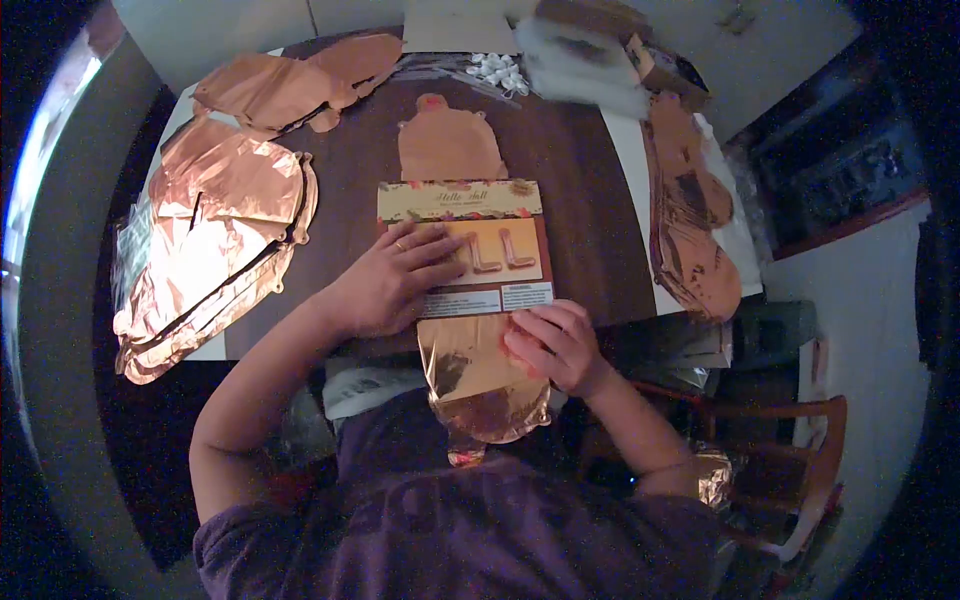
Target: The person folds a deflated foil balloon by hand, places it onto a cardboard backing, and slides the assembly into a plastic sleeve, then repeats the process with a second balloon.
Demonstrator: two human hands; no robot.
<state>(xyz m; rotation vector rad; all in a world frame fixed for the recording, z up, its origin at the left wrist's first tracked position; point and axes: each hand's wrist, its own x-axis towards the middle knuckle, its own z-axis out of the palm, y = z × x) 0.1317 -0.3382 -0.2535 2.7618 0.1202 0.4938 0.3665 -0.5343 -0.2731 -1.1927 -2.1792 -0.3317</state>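
Observation:
A printed packaging card (pixel 460 205) headed "Hello Fall", with balloon letters and warning labels on it, lies near the table's front edge. It rests across a flat, copper-coloured foil balloon (pixel 450 145), whose lower part hangs over the edge towards my lap. My left hand (pixel 405 270) lies with its fingers stretched over the left side of the card, covering part of the picture. At the card's lower right corner, my right hand (pixel 555 345) has its fingers bent round the foil balloon's edge. Its thumb is mostly hidden.
Stacks of flat foil balloons lie at the left (pixel 225 210), back left (pixel 290 85) and right (pixel 690 210) of the table. White ribbon coils (pixel 497 73) and clear plastic bags (pixel 585 65) are at the back. A wooden chair (pixel 825 440) stands to my right.

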